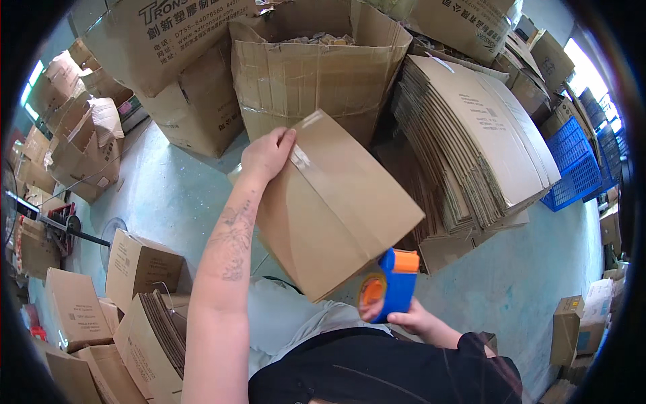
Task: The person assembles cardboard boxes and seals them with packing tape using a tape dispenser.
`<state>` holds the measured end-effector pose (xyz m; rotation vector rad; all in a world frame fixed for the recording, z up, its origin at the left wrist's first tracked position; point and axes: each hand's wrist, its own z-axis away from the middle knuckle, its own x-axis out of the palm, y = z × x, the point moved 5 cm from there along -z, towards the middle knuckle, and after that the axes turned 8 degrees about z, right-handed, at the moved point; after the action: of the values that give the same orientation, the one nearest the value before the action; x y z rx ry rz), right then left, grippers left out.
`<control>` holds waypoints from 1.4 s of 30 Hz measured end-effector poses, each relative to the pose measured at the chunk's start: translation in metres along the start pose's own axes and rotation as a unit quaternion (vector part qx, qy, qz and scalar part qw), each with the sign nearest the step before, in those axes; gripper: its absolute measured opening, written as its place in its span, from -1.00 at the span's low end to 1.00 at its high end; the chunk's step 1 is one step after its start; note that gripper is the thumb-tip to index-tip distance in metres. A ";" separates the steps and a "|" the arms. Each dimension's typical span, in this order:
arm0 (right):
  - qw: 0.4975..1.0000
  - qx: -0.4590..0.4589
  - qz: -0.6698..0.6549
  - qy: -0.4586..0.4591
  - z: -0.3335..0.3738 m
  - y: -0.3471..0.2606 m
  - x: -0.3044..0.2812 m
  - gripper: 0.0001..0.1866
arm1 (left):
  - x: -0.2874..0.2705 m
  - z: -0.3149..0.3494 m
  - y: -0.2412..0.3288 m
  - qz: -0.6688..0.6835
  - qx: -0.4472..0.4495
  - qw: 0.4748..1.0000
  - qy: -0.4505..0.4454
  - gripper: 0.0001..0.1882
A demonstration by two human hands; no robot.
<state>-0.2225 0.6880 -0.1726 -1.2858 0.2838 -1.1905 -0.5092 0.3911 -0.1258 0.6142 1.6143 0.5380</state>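
A brown cardboard box (336, 202), tilted, is in front of me with a taped seam running along its upper face. My left hand (268, 155) grips its far left edge, the thumb lying on the face beside a strip of clear tape (300, 159). In my right hand (420, 319) is a blue and orange tape dispenser (397, 286), its orange top close to the box's near right edge. Part of the right fingers is hidden behind the dispenser.
Beyond the box stands a large open carton (316, 81) with small items inside. A tall stack of flattened cartons (471, 135) is at the right, near blue plastic crates (572, 165). Folded and made-up cartons (145, 337) crowd the lower left, beside a pole-like stand (87, 236).
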 end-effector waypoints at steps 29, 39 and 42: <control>0.870 -0.263 0.121 0.400 -0.093 -0.080 -0.117 -0.70 | 0.042 0.231 0.007 0.395 0.098 0.913 -0.021 0.14; 0.843 -0.273 0.276 0.372 -0.085 -0.076 -0.077 -0.69 | 0.025 0.223 -0.026 0.473 0.007 0.881 -0.005 -0.12; 0.848 -0.265 0.308 0.341 -0.075 -0.092 -0.073 -0.74 | 0.015 0.228 -0.024 0.495 -0.007 0.868 -0.028 -0.16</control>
<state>-0.3571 0.7191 -0.1518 -1.0338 1.5233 -0.9786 -0.2859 0.3828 -0.1814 1.4431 1.1363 1.2571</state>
